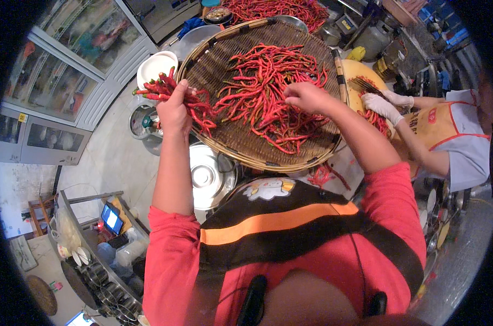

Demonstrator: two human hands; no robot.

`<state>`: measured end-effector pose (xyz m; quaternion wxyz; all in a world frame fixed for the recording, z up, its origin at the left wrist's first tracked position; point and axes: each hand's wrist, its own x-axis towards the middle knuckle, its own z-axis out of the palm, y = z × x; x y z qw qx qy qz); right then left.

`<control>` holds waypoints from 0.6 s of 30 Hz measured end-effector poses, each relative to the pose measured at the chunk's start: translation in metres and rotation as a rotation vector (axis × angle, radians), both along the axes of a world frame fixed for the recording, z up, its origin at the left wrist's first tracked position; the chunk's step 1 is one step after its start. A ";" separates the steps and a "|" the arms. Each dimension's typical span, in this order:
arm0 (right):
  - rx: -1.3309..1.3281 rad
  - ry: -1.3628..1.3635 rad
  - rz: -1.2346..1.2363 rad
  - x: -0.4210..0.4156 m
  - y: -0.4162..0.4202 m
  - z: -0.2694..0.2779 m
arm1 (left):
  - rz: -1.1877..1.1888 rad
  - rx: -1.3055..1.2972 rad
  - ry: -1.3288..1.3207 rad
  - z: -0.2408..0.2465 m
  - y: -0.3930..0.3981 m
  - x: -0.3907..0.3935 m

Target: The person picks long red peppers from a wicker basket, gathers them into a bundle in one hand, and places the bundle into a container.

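Observation:
My left hand (174, 106) grips a bunch of long red chili peppers (158, 87) at the left rim of a round woven bamboo tray (213, 69). Their green-tipped stem ends stick out to the left, and their thin ends hang over the tray's edge. A heap of loose red chilies (266, 93) covers the middle of the tray. Over the right side of this heap is my right hand (307, 97), its fingers curled down. Whether those fingers pinch a chili is not visible.
At the right, a person in white gloves (378, 106) holds a cleaver (366, 86) over a round yellow cutting board (352, 73) with chopped chilies. More chilies (279, 10) are piled behind the tray. A white bowl (156, 67), gas valve (148, 121) and lidded steel pot (201, 175) stand left.

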<state>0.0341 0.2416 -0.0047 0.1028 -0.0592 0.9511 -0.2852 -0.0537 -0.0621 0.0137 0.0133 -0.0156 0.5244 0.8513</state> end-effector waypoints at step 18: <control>0.378 0.218 0.359 -0.054 -0.075 -0.057 | 0.085 0.156 -0.037 -0.003 -0.023 0.014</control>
